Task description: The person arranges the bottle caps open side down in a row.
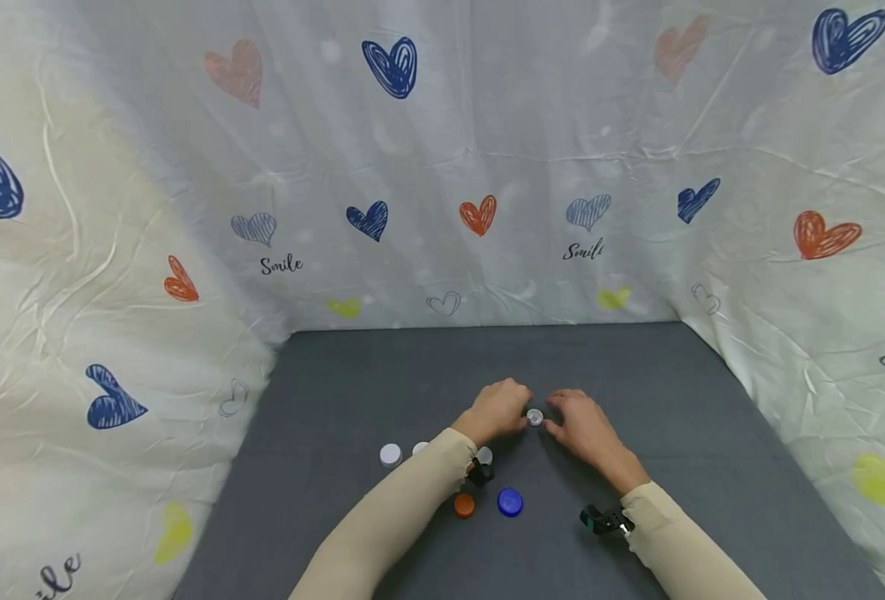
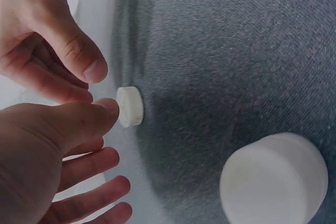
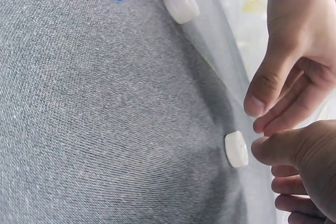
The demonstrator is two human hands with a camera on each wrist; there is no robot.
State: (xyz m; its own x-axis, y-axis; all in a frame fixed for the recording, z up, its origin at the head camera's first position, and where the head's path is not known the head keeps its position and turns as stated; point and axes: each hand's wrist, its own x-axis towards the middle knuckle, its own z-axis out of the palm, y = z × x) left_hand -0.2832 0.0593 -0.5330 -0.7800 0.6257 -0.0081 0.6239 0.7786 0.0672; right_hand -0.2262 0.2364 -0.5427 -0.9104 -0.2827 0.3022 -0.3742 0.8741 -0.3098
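Note:
A small white bottle cap (image 1: 535,417) lies on the dark cloth between the two hands. My left hand (image 1: 498,410) is just to its left, fingers loosely bent, gripping nothing. On the other side is my right hand (image 1: 583,421), its thumb pointing at the cap and its fingers relaxed. From the left wrist, the cap (image 2: 130,107) appears just past the right end of a thumb; whether the thumb touches it, I cannot tell. The right wrist view has the cap (image 3: 236,149) beside the right thumb tip, with no fingers closed round it.
Nearer the body lie a blue cap (image 1: 510,502) and an orange cap (image 1: 464,505). A white cap (image 1: 484,456) sits by the left wrist. Farther left are another white cap (image 1: 391,454) and one partly hidden by the forearm (image 1: 420,447). A printed curtain (image 1: 442,167) encloses the table.

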